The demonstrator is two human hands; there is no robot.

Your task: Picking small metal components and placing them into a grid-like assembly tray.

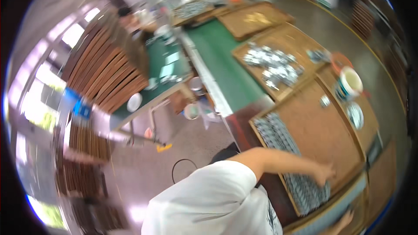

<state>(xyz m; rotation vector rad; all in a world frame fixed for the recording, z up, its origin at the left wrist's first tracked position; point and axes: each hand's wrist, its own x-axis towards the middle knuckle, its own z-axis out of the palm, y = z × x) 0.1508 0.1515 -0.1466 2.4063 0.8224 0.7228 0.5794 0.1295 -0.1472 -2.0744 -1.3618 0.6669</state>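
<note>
My left hand (323,174) reaches over a shallow brown wooden tray (320,124). It hovers at or just above the end of the rows of small grey metal parts (278,137) packed along that tray's near side. The hand is blurred, and I cannot make out whether anything is in its fingers. At the lower right, my right hand (346,219) is next to another tray (335,211) holding a band of grey parts. Its fingers are partly cut off and smeared. One small silvery piece (325,101) lies alone on the brown tray.
A tray with a heap of silvery parts (274,65) and one with yellow pieces (257,18) stand along the green conveyor belt (230,61). A white bucket (348,83) stands at the right. Stacked wooden trays (106,67) and a person (130,19) are at the left.
</note>
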